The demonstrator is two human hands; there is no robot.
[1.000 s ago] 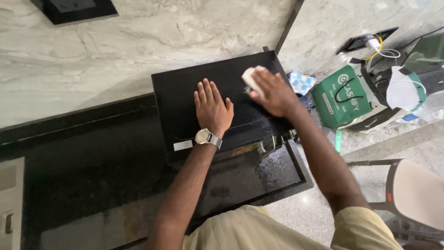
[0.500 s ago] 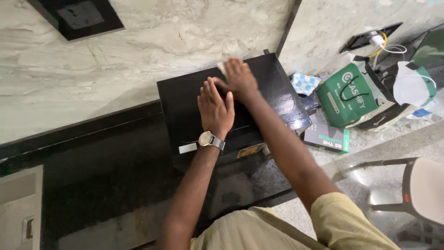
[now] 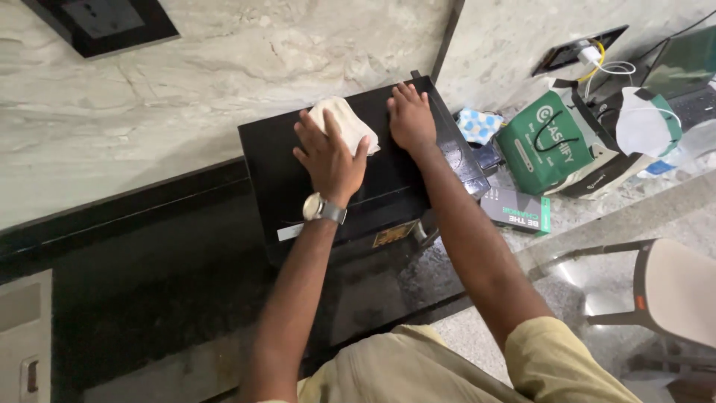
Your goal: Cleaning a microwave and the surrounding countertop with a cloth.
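Two hands rested on a black box (image 3: 350, 186) atop the dark counter (image 3: 149, 298), left hand (image 3: 328, 157) spread flat pressing a pale cloth (image 3: 344, 123), right hand (image 3: 410, 116) flat and empty beside it; even, overlapping strokes with firm pressure would likely clean best.

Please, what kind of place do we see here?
Probably a room in a home or small office: marble-look wall with a socket panel, black counter, charger, and a chair.
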